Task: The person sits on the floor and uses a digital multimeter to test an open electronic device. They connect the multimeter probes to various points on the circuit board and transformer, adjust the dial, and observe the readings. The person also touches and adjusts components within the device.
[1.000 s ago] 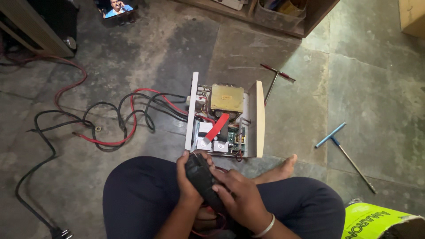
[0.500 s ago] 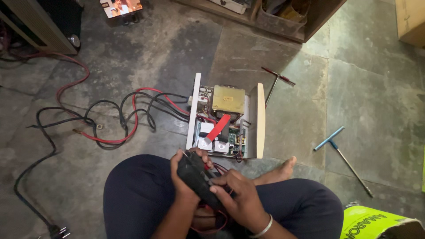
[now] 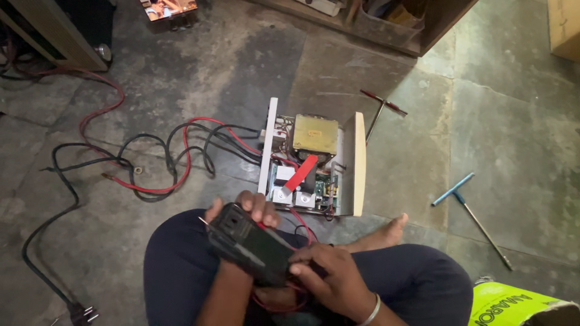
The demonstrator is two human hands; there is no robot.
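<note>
Sitting cross-legged on the stone floor (image 3: 495, 139), a person in dark trousers works over the lap with both hands on a black handheld meter (image 3: 251, 244). Left hand (image 3: 241, 211) wraps the far end of the meter from beneath, fingers curled over its top edge, firmly closed on it. Right hand (image 3: 329, 278) grips the near end, thumb and fingers pinched against the casing; a metal bangle (image 3: 370, 313) sits at that wrist. The meter lies tilted across the lap, far end toward the left knee. Thin red leads (image 3: 284, 302) loop out under the hands. Just beyond the knees, an opened white-sided electrical unit (image 3: 314, 160) rests on the floor, showing a yellowish transformer block (image 3: 315, 134), a circuit board and a red strip (image 3: 300, 172) lying diagonally across the insides. Red and black cables (image 3: 175, 157) run from its left side and tangle across the floor to the left; a black cord ends in a plug (image 3: 81, 314) at near left. A bare foot (image 3: 393, 229) pokes out to the right of the unit. A red-handled T-tool (image 3: 377, 111) lies far right of the unit, a blue-handled T-tool (image 3: 468, 208) well apart to the right. A bright yellow-green bag (image 3: 513, 305) sits near right.
</note>
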